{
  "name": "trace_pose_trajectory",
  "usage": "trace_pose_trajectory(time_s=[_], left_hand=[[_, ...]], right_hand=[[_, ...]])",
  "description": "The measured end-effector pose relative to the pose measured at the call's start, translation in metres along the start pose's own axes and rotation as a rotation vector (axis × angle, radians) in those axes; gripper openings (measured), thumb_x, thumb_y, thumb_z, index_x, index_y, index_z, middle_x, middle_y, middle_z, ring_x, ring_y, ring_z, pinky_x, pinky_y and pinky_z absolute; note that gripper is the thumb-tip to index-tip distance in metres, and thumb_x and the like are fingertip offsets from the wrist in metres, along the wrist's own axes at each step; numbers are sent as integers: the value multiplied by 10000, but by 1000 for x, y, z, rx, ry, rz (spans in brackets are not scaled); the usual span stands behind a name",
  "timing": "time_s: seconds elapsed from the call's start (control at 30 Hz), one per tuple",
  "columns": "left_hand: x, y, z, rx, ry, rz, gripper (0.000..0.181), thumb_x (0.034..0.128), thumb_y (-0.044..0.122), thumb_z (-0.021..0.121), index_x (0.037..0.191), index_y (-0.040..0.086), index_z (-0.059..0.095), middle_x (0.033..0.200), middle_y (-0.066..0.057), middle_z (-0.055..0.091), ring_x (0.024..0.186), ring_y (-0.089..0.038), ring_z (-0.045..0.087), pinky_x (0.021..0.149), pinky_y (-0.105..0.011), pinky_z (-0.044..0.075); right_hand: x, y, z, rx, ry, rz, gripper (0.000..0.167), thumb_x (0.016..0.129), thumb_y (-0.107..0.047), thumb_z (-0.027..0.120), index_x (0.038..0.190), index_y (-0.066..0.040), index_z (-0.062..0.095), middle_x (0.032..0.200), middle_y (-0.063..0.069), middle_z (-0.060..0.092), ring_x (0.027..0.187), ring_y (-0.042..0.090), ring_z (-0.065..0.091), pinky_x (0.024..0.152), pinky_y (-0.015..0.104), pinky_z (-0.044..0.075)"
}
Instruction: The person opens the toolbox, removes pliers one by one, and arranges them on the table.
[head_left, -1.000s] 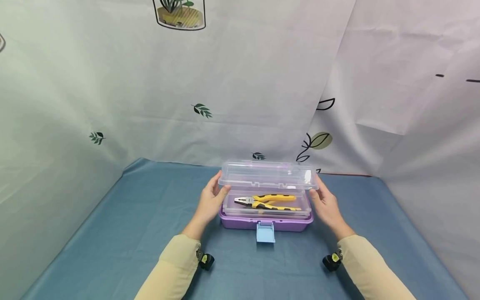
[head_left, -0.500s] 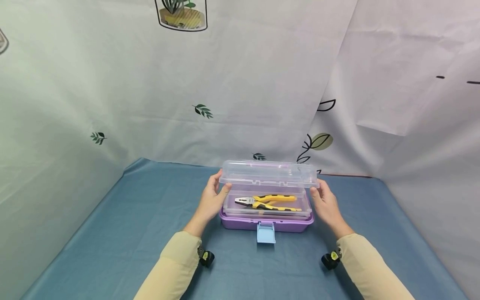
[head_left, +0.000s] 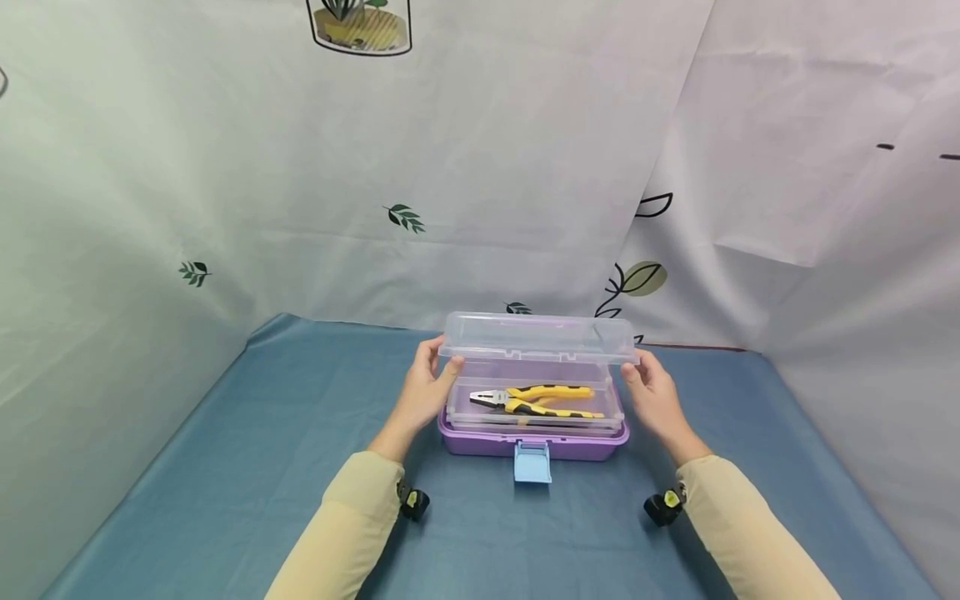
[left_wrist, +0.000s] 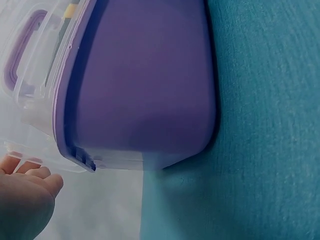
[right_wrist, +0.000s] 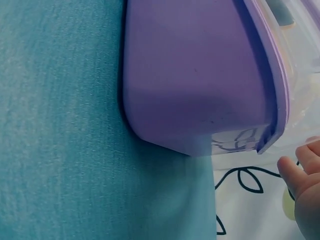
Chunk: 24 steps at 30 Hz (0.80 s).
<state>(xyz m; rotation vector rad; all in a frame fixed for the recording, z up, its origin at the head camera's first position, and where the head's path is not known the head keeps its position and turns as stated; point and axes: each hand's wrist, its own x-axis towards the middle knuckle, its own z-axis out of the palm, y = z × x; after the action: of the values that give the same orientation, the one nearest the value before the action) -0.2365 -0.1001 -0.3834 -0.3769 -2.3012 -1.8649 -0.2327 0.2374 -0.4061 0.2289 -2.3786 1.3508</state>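
Note:
A purple toolbox stands on the table with its clear lid raised and tilted above it. My left hand holds the lid's left end, thumb in front and fingers behind. At the other end my right hand grips it the same way. Pliers with yellow and black handles lie in the clear tray inside the box, jaws to the left. A light blue latch hangs down in front. Both wrist views show the box's purple side wall, with each hand low beside the lid.
Blue cloth covers the table around the box. Behind it and along both sides hangs a pale fabric backdrop with leaf prints. A small black device sits at each wrist, by the beige sleeves.
Both hands have raised the front edge of the lid a little, widening the gap above the tray. The toolbox, pliers and latch have stayed in place.

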Motion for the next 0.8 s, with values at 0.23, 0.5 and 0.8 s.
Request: trace_pose_trajectory(time_s=[0.23, 0.5, 0.8], left_hand=[[12, -21, 1, 11, 33, 6, 513, 946, 182, 569, 1349, -49, 353, 1421, -242, 426, 1371, -319, 347, 1143, -401, 280], [14, -16, -2, 36, 43, -53, 555, 943, 246, 577, 1364, -43, 359, 1473, -268, 337, 1362, -344, 345, 1102, -417, 339], [16, 0, -2, 7, 58, -70, 546, 928, 244, 604, 1331, -61, 398, 1409, -240, 443, 1342, -335, 395, 1068, -399, 394]], right_hand=[[5, 0, -2, -28, -17, 33, 409, 988, -279, 479, 1240, 41, 520, 1148, 288, 619, 888, -196, 470, 850, 127, 457], [8, -8, -4, -49, -46, 75, 397, 997, -260, 463, 1235, 55, 510, 1140, 312, 612, 1023, 349, 627, 903, 534, 496], [13, -21, -8, -18, -89, 114, 420, 1004, -278, 441, 1222, 75, 505, 1143, 333, 598, 1057, 454, 597, 906, 494, 502]])
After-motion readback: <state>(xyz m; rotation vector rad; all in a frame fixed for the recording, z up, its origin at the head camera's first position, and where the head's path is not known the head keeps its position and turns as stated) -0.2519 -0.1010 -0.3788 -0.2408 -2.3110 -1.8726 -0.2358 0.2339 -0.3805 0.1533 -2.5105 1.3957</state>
